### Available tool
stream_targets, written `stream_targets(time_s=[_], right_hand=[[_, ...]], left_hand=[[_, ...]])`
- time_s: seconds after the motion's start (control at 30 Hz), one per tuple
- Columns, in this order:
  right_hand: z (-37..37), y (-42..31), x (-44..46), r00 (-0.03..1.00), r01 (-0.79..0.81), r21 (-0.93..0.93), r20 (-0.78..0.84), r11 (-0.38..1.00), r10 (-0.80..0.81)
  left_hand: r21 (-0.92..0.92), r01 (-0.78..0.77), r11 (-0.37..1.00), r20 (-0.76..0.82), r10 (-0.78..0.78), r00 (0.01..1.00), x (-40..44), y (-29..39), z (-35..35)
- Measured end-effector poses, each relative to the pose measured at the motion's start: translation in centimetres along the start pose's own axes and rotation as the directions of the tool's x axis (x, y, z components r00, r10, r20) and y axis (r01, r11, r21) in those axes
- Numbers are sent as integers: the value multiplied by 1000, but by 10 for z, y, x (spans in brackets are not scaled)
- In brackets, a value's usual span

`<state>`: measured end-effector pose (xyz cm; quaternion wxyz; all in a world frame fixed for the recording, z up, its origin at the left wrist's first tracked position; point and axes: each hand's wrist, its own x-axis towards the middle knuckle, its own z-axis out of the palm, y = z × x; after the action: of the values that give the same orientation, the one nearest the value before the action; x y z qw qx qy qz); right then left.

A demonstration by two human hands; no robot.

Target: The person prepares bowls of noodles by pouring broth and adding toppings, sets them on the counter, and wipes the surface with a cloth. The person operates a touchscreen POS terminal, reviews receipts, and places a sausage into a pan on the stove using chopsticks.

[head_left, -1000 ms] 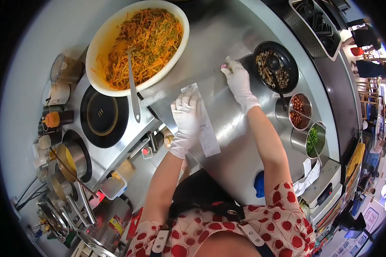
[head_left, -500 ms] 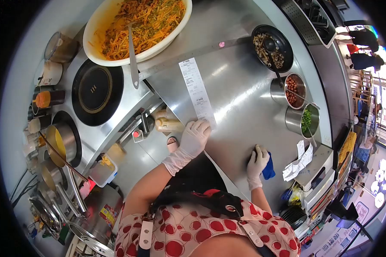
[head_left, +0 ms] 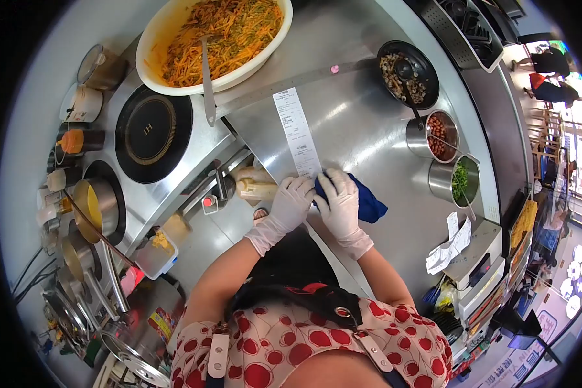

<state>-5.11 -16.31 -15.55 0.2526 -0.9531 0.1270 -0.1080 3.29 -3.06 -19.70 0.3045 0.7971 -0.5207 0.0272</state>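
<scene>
A long printed receipt (head_left: 295, 126) lies flat on the steel counter. My gloved left hand (head_left: 292, 204) is at its near end, by the counter's edge, fingers curled together on the paper. Right beside it, my gloved right hand (head_left: 340, 204) grips a bunched dark blue cloth (head_left: 368, 200), which spreads out to the right under the fingers. The two hands almost touch, and they hide the lower end of the receipt.
Beyond the receipt stands a white bowl (head_left: 150, 68) of shredded food with a spoon. A small black pan (head_left: 427, 64), a pot of peanuts (head_left: 417, 137) and a pot of chopped greens (head_left: 441, 181) line the right. At left is an induction hob (head_left: 154, 132); crumpled receipts (head_left: 449, 246) lie right.
My right hand has slid left across the counter with the blue cloth, up to my left hand. The left hand stays at the receipt's near end.
</scene>
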Motion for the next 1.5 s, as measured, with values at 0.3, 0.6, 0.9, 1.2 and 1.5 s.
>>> stream_targets(time_s=[0.3, 0.6, 0.9, 1.2, 1.5], right_hand=[[-22, -13, 10, 988, 154, 128, -37, 980, -150], [18, -168, 103, 704, 650, 410, -8, 640, -710], [152, -437, 142, 195, 921, 323, 98, 217, -976], [291, -535, 139, 70, 965, 246, 95, 91, -993], [192, -487, 33, 762, 587, 717, -331, 377, -557]], left_hand=[[13, 250, 968, 0, -250, 968, -47, 25, -59], [236, 857, 458, 291, -875, 388, -290, 51, -198], [73, 994, -82, -300, -952, -56, -532, 42, -303], [-876, 294, -382, 399, -917, -1, -583, -70, -387], [-831, 300, -469, 549, -782, 296, -469, -150, -387]])
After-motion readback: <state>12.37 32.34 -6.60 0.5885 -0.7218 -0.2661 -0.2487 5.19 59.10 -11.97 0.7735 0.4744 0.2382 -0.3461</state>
